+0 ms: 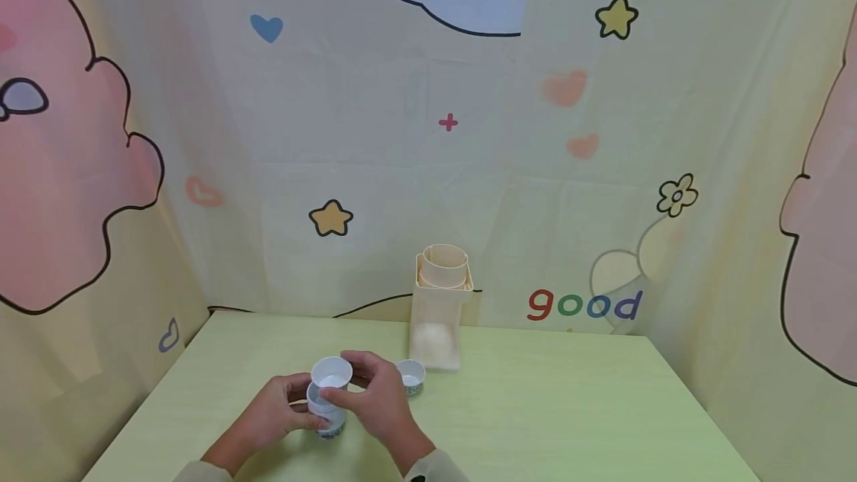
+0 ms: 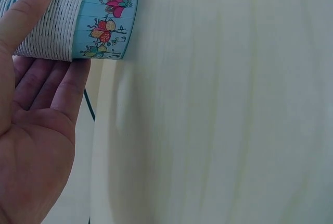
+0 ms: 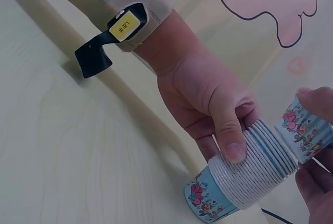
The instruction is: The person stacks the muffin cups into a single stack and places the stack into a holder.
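Paper cup stack [image 1: 326, 411] between both hands.

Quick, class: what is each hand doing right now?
Left hand: grips the stack of nested blue-patterned paper cups, which stands on the table.
Right hand: pinches the single blue floral paper cup just above the stack.

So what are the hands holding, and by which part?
The left hand grips the stack of paper cups around its ribbed side, thumb on top. The right hand pinches the top cup by its side wall.
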Tool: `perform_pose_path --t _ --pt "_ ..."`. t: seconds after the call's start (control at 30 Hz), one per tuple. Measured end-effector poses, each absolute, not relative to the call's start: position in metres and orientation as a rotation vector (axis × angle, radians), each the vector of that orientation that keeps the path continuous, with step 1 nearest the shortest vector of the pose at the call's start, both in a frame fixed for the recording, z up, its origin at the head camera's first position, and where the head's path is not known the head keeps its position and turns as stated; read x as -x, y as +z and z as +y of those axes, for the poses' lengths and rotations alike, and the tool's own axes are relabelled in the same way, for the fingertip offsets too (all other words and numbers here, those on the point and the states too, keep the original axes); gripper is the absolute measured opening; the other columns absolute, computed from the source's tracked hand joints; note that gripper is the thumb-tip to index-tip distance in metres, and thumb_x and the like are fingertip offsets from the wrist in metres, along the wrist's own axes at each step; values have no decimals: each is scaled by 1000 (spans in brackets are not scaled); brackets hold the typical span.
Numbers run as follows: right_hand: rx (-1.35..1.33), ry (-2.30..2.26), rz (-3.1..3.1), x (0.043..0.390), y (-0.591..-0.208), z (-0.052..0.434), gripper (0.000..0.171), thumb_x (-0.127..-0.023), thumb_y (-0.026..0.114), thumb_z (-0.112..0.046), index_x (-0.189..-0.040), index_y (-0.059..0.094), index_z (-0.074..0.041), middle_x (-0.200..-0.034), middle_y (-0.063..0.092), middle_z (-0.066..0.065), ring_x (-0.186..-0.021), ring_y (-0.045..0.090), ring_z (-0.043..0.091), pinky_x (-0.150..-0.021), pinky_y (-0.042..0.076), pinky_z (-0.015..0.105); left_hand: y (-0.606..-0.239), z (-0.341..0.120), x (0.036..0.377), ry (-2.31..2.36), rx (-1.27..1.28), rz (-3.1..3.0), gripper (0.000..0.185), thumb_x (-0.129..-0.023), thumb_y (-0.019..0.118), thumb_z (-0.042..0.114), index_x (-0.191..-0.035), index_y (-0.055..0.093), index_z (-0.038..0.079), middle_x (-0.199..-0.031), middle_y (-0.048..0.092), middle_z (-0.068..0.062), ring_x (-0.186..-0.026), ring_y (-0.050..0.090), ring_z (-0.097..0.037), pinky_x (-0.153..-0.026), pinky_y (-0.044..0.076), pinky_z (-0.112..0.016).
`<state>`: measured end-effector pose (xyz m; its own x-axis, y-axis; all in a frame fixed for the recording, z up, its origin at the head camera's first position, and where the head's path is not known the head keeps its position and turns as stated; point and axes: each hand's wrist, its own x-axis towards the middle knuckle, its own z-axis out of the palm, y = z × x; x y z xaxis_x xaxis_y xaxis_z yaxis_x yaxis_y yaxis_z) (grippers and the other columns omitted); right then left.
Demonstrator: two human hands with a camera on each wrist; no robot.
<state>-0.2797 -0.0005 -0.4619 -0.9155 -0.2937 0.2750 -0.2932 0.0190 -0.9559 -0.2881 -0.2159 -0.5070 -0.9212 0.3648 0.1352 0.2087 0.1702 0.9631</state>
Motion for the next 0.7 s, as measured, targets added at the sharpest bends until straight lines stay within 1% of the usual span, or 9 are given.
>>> perform_pose_path --t 0.1,0.27,0.5,0.6,0.7 --pt "635 -2072 2276 282 -464 -4 55 -80 90 -17 -127 67 -1 -119 74 9 -110 70 16 -99 58 26 -507 -216 288 1860 -576 2306 73 -76 91 13 -136 57 -10 -134 63 -28 -116 69 -31 -92 62 -29" --pt "592 -2039 2324 283 -468 -9 55 -78 91 -22 -126 69 -4 -117 76 4 -108 70 13 -99 58 28 -508 -217 289 1846 -570 2327 74 -76 91 13 -137 56 -11 -135 63 -28 -118 68 -33 -92 62 -30" --pt "549 -2002 2354 282 -470 -12 56 -77 92 -23 -125 69 -6 -117 75 2 -109 70 13 -99 59 31 -506 -217 288 1816 -580 2369 69 -76 92 16 -133 60 -9 -130 67 -25 -115 69 -28 -92 62 -30" --pt "530 -1980 2363 281 -472 -13 56 -77 92 -23 -125 69 -7 -117 75 1 -110 69 13 -100 59 33 -506 -216 288 1802 -576 2386 66 -77 92 17 -131 62 -7 -129 67 -24 -115 69 -28 -93 62 -30" --pt "524 -1964 2365 280 -473 -12 56 -77 92 -22 -125 69 -6 -117 75 2 -110 69 14 -100 59 34 -506 -216 287 1789 -562 2403 65 -76 92 18 -130 63 -5 -128 68 -22 -116 69 -28 -93 62 -30"
